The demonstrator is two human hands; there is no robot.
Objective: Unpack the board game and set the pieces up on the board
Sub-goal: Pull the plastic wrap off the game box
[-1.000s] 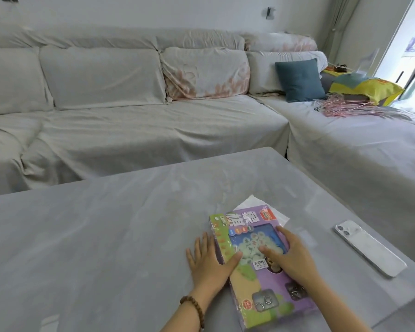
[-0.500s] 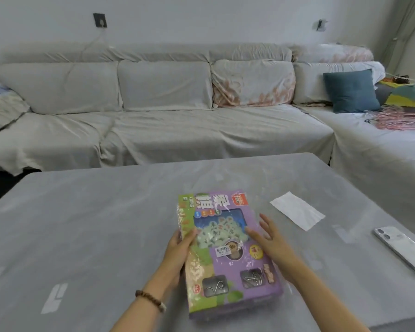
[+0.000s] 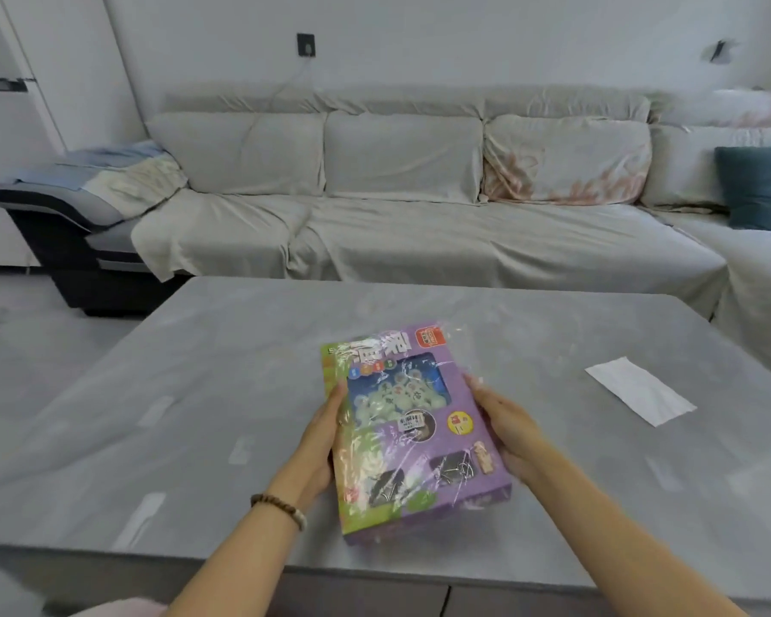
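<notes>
Head view, one frame.

- Game box (image 3: 412, 434): purple and green, shrink-wrapped, with a clear window over pale round pieces. It is held above the near middle of the bench (image 3: 197, 394), long axis running away from the person, printed face up and tilted slightly. Cannot tell whether its near end touches the bench top.
- Left hand (image 3: 319, 443): at the box's left long edge. Visible fingers (image 3: 335, 396) lie along that edge and are clamped on it; the rest of the grip is hidden under the box. Beaded bracelet (image 3: 281, 512) on this wrist.
- Right hand (image 3: 506, 431): at the right long edge, opposite the left hand. Its fingers are clamped on the box, with one digit on the top face near the edge and the others hidden beneath.
- Wrap: still on the box, wrinkled and glinting, loose at the far end.
- White paper slip (image 3: 639, 396): flat on the bench, well to the right of the box, apart from both hands.
- Background: grey covered sofa (image 3: 419, 216) beyond the bench, teal cushion (image 3: 759, 187) at its right, folded blanket (image 3: 121, 171) on its left arm, dark wall socket (image 3: 306, 44) above.
</notes>
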